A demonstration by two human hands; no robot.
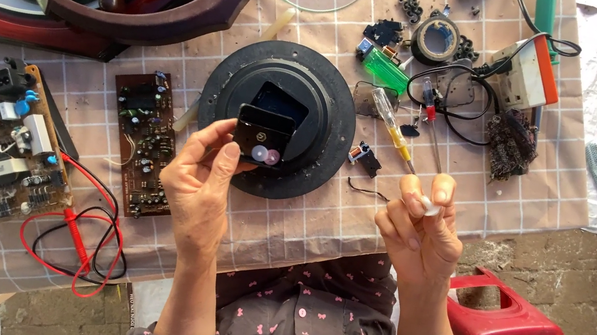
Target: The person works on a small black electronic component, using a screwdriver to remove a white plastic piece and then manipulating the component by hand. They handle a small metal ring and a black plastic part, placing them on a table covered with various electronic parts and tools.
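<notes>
Checked tablecloth (288, 226), left hand (201, 179) gripping black box (261, 137)

By your left fingers (217, 147), the square plastic clock movement (262, 135) is black with pale pink gears; your right fingertips (436, 192) pinch a small whitish gear (431, 208).

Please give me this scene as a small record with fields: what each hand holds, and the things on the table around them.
left hand: left hand holds a small black box with pale gears showing
right hand: right hand pinches a tiny white part between its fingertips
below the box: black round disc on the checked table cover
table, left: two circuit boards, red and black test leads
table, right: yellow-handled screwdriver, green lighter, tape roll
floor, right: red plastic stool
</notes>
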